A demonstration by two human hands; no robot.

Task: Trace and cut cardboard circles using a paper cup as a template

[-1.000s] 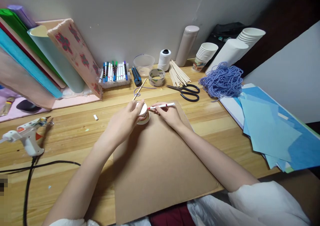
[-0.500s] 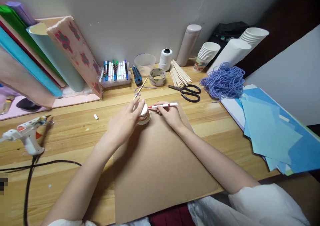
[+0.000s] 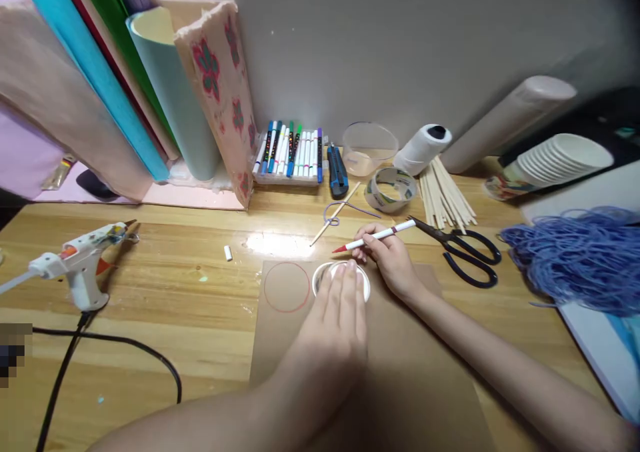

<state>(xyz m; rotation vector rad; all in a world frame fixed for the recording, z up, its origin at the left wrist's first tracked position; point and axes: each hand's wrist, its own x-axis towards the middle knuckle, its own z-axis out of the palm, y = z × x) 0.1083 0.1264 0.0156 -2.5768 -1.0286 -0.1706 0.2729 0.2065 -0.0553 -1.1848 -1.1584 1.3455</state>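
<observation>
An upside-down paper cup [image 3: 367, 285] stands on the brown cardboard sheet [image 3: 285, 345], near its far edge. My left hand [image 3: 337, 322] holds the cup from above, its fingers lying over the base; the thumb is hidden. Between the fingers of my right hand [image 3: 387, 255] is a red-tipped white marker [image 3: 383, 233], just beyond the cup. The tip points left and appears lifted off the cardboard. To the left of the cup, a red circle outline [image 3: 265, 291] shows on the cardboard.
Behind my hands are a wooden stick [image 3: 333, 219], a box of markers [image 3: 290, 152], a utility knife [image 3: 337, 172], a tape roll [image 3: 387, 192] and scissors [image 3: 463, 245]. Blue yarn [image 3: 575, 259] lies right. A glue gun [image 3: 85, 265] with a cable is left, near a white cap [image 3: 229, 253].
The cup has shifted rightward on the cardboard under my left hand, uncovering the red circle. The marker has come away from the cup's rim. My view has tilted and moved closer.
</observation>
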